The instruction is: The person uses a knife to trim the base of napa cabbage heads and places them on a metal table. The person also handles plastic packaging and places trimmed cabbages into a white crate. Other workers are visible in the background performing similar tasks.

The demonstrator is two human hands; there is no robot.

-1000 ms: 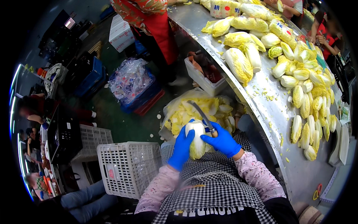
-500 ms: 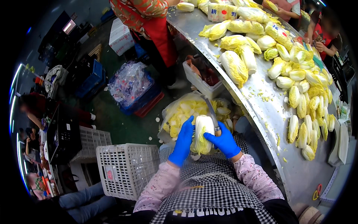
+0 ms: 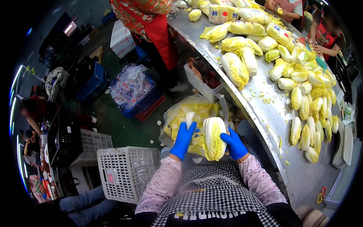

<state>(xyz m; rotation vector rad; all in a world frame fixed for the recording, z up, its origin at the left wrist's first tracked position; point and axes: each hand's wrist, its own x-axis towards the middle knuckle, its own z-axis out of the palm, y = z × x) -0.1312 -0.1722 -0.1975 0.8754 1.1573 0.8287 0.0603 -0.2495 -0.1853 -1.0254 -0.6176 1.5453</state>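
In blue gloves, both my hands are over a bag of yellow leaf trimmings (image 3: 174, 120). My left hand (image 3: 183, 140) is closed on a cabbage leaf (image 3: 190, 118), whose white end sticks up above the fingers. It is apart from the napa cabbage (image 3: 214, 139), which is pale with yellow-green leaves. My right hand (image 3: 235, 144) grips that cabbage at its right side. A curved knife (image 3: 223, 108) is also in this hand, its blade pointing up and away beside the cabbage; the handle is mostly hidden.
A metal table (image 3: 261, 125) curves along the right, with many napa cabbages (image 3: 302, 81) and leaf scraps. A white plastic crate (image 3: 128, 172) stands at my left. Beyond are a bin of clear plastic wrap (image 3: 130, 89) and a person in a red apron (image 3: 164, 38). Scissors (image 3: 321, 195) lie at the table's near right.
My left hand has come away from the cabbage to the left with a leaf in it. The cabbage and knife have shifted slightly right, in my right hand.
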